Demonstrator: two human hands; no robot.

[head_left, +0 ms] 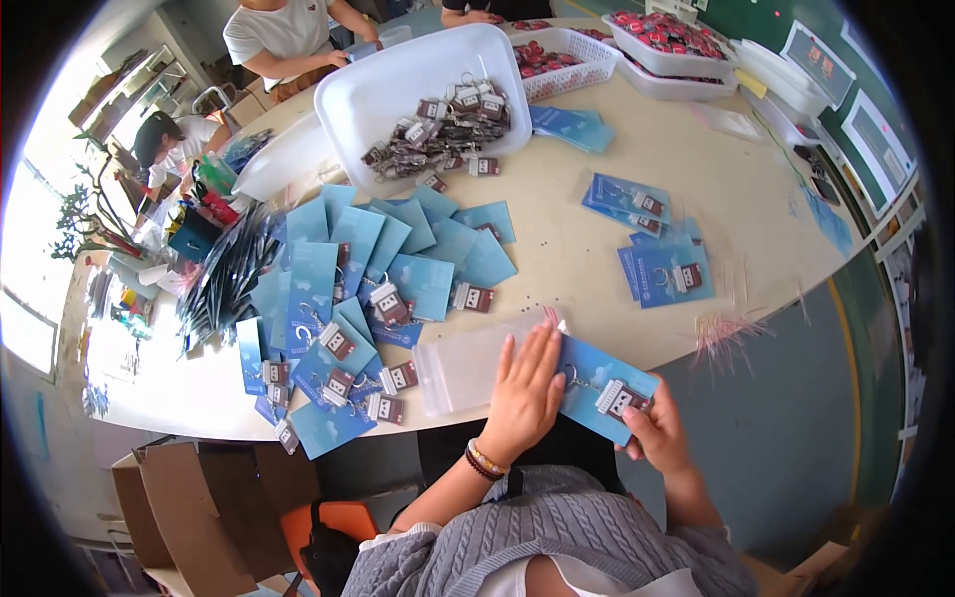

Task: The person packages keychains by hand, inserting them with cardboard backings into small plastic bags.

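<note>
Sliding a blue card into a clear bag is the step you have in hand, as I judge it. Your left hand lies flat on the bag, its fingers stretched out and grasping nothing; it only presses the bag down on the table. Your right hand pinches the card at its outer end, close to the small brown keychain that is fixed on the card.

You keep the card at the near edge of the table, just in front of your body, and partly over the edge. Its long axis runs from left to right, a little tilted, with the right end nearer to you. The left end points into the bag and is hidden under your left hand, so I cannot tell how far it is already inside. The bag lies along the same line, with its far end to the left.

The next move, I think, calls for a straight push to the left while the flat hand keeps the bag from slipping.

To your left many cards with keychains lie spread on the table, and a white tub with loose keychains stands beyond them.
</note>
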